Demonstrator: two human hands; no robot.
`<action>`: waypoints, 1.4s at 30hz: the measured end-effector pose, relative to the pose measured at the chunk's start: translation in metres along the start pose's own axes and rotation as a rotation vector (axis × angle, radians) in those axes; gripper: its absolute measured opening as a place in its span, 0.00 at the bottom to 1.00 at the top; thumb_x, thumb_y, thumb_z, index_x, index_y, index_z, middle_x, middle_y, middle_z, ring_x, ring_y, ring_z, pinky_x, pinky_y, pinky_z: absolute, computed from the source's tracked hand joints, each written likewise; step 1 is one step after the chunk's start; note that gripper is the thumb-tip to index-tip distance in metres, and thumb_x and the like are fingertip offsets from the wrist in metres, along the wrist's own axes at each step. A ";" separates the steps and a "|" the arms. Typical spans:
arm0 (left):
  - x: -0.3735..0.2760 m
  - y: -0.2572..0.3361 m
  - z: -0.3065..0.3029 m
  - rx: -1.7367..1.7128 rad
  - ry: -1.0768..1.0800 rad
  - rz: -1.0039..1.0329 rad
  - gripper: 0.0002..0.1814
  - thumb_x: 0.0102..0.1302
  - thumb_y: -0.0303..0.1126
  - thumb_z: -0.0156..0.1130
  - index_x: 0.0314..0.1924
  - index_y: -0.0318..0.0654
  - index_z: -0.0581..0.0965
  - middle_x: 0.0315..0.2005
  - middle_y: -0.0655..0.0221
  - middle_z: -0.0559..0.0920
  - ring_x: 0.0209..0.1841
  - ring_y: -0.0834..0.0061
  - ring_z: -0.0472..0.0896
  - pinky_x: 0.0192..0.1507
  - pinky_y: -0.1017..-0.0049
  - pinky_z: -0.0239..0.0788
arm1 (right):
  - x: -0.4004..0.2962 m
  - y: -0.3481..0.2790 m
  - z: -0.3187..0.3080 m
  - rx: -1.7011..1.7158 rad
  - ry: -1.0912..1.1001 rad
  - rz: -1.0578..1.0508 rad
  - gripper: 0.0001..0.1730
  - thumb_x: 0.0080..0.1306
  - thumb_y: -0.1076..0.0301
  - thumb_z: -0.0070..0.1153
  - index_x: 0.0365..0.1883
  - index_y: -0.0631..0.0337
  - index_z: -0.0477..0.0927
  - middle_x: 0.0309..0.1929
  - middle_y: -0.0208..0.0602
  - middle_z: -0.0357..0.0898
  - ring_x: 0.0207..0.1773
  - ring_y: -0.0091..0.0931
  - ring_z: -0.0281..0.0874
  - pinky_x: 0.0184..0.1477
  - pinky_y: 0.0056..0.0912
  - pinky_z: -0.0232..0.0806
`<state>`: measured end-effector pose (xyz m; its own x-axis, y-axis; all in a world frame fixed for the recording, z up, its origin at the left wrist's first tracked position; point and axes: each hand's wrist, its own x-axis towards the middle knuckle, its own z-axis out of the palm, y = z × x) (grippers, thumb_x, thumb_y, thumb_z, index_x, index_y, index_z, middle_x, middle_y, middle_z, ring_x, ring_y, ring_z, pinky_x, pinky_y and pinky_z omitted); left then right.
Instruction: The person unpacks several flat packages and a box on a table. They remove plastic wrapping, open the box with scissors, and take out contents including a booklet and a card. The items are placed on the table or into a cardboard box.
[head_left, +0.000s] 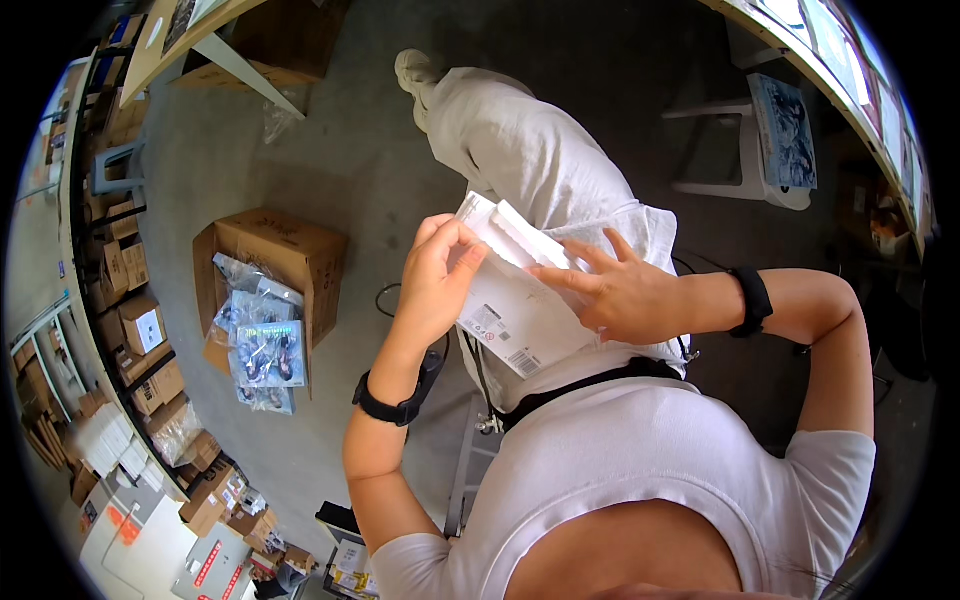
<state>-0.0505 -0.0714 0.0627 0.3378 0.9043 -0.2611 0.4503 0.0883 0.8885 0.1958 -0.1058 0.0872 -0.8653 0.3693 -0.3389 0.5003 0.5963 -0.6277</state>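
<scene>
A white printed thin-cardboard box (510, 322) lies tilted over my lap, its printed face with a barcode towards me. Along its far edge a white flap (529, 236) stands up. My left hand (442, 277) pinches the box's far left corner between thumb and fingers. On the other side my right hand (626, 296) lies against the right edge with spread fingers. Its index fingertip touches the box near the flap; whether the thumb grips the edge is hidden. Both wrists wear black bands.
Left on the floor, an open cardboard carton (326, 289) holds several blue printed packs (270, 356) in clear plastic. A white stool (780, 193) at upper right bears a blue printed item (784, 131). Table edges (832, 97) and shelves with cartons (142, 322) flank the floor.
</scene>
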 end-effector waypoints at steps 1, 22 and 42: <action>-0.001 -0.001 -0.003 -0.007 0.009 -0.011 0.06 0.61 0.29 0.58 0.31 0.34 0.72 0.41 0.63 0.72 0.39 0.71 0.73 0.44 0.74 0.65 | -0.003 0.001 0.001 -0.002 0.000 -0.008 0.05 0.48 0.65 0.67 0.23 0.54 0.84 0.71 0.33 0.42 0.69 0.44 0.43 0.58 0.64 0.50; -0.007 -0.009 -0.004 -0.142 0.084 -0.069 0.09 0.60 0.31 0.60 0.37 0.36 0.71 0.39 0.66 0.71 0.43 0.74 0.71 0.48 0.76 0.62 | 0.036 0.029 -0.017 0.572 0.500 0.100 0.15 0.50 0.81 0.53 0.37 0.64 0.68 0.32 0.45 0.74 0.27 0.37 0.74 0.28 0.32 0.65; -0.004 0.007 -0.024 -0.359 -0.177 -0.104 0.44 0.45 0.34 0.61 0.63 0.40 0.52 0.51 0.60 0.66 0.54 0.68 0.66 0.56 0.69 0.58 | 0.069 -0.007 -0.050 0.509 0.154 0.110 0.21 0.49 0.74 0.57 0.42 0.65 0.65 0.25 0.44 0.76 0.28 0.43 0.77 0.30 0.41 0.67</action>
<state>-0.0687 -0.0639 0.0792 0.4567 0.7997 -0.3898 0.1833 0.3442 0.9208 0.1335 -0.0492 0.1030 -0.7750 0.5329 -0.3396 0.4776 0.1420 -0.8670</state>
